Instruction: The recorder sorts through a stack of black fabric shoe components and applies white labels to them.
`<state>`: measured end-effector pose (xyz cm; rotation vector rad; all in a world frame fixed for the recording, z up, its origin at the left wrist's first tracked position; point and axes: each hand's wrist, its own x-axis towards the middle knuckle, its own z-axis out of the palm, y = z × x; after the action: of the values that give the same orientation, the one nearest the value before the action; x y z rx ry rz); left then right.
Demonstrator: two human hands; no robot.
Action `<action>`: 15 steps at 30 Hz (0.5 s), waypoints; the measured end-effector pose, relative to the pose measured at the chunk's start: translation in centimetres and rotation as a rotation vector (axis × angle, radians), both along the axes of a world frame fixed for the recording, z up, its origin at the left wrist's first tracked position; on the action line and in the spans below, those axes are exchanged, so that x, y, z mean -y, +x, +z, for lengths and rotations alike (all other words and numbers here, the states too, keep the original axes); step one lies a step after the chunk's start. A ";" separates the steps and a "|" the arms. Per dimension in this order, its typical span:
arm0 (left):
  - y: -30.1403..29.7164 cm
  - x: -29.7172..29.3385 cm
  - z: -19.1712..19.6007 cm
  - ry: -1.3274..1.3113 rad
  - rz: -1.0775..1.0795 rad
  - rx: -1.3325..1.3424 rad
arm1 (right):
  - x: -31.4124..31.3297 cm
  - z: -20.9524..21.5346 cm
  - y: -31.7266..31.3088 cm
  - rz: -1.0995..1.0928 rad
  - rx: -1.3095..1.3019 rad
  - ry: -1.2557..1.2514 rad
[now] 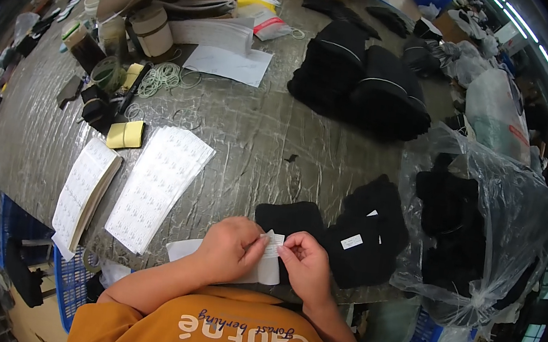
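Note:
At the table's near edge, my left hand [230,248] is closed, thumb and fingertips pinching a white label sheet [268,272] that hangs down toward my body. My right hand [306,262] pinches the edge of a small printed label [276,239] at the top of that sheet. Whether the label is loose from its backing, I cannot tell. Just beyond my hands lies a flat black fabric piece [290,215]. To the right, a stack of black fabric pieces [370,254] carries small white labels, one of them [351,241] lying in full view.
Printed label sheets [159,184] and a thicker label stack [85,192] lie left. Bundled black fabric [361,72] sits at the far side. A clear plastic bag [507,220] of black pieces stands right. Rubber bands [160,80] and jars [151,29] are far left. Other people work across the table.

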<state>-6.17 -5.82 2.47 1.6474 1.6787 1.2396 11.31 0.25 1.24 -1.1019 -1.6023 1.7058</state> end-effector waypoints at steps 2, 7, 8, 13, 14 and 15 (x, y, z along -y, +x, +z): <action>-0.7 0.2 0.1 -0.109 0.034 -0.013 | -0.1 0.6 -0.7 0.009 -0.012 0.086; -2.3 -0.2 -0.2 0.023 -0.220 -0.156 | -1.9 1.0 0.2 -0.166 0.057 0.443; -2.3 -0.1 0.1 0.005 -0.357 -0.169 | -2.7 1.2 0.5 -0.169 0.109 0.507; -1.7 0.3 -0.4 -0.049 -0.423 -0.228 | -3.9 0.1 0.5 -0.089 0.290 0.512; -1.7 0.4 -0.4 -0.043 -0.414 -0.234 | -3.8 0.0 0.5 -0.064 0.305 0.470; -1.8 0.4 -0.4 -0.038 -0.405 -0.241 | -3.6 0.1 0.5 -0.061 0.306 0.468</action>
<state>-7.94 -6.23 2.02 2.0501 1.3869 0.8367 11.82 3.80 1.31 -1.1864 -1.9984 1.0728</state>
